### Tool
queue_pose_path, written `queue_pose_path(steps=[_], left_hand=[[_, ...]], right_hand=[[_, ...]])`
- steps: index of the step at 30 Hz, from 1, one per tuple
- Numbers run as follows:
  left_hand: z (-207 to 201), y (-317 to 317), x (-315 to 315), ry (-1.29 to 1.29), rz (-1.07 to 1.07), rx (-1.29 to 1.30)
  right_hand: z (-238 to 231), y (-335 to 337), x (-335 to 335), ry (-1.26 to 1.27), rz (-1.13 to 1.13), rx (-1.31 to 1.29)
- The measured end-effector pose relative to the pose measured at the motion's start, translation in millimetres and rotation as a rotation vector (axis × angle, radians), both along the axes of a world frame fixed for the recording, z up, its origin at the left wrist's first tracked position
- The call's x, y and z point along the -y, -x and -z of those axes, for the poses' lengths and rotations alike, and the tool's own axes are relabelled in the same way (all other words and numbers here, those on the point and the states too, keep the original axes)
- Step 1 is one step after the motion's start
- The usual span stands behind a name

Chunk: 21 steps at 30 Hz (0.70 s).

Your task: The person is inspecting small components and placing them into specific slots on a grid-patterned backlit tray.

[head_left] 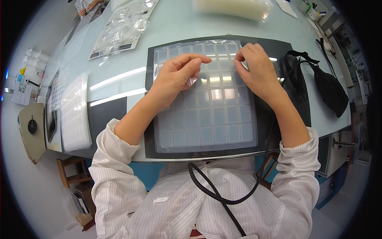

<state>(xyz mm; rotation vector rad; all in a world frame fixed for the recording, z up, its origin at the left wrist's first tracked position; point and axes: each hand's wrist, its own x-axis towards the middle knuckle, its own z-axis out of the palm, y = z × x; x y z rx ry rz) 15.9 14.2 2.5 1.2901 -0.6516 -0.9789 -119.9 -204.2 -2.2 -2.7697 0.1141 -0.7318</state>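
A clear plastic sheet (191,137) with a grid of rectangular cells lies on a black mat (281,139) in front of me. Above its upper left part is my left hand (177,75), closed, its index finger pointing right. A crumpled scrap of clear film (191,81) pokes out from under its curled fingers. My right hand (258,69) is over the sheet's upper right edge, thumb and fingers drawn together. What they pinch, if anything, is too small to make out. Light reflections streak the cells between both hands.
Left of the mat lies a stack of similar sheets (75,115). Clear plastic scraps (129,20) cover a printed bag at the back left. Wrapped translucent material (232,8) lies at the back. A black pouch with a cord (330,89) rests right. A co-worker's hand (82,12) shows far left.
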Motion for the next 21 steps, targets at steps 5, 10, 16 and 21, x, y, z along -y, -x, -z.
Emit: queue_pose_path(steps=[5,10,16,21], left_hand=[[-9,23,5,-0.066,0.068,0.220],[-1,18,5,-0.104,-0.010,0.099],[5,15,2,0.018,-0.013,-0.026],[9,14,2,0.010,-0.031,-0.022]], right_hand=[[-27,11,-24,-0.743,-0.231,-0.172],[-11,19,-11,-0.384,-0.097,0.018],[-5,34,-15,-0.003,-0.076,-0.019],[-3,31,-15,0.009,-0.061,0.048]])
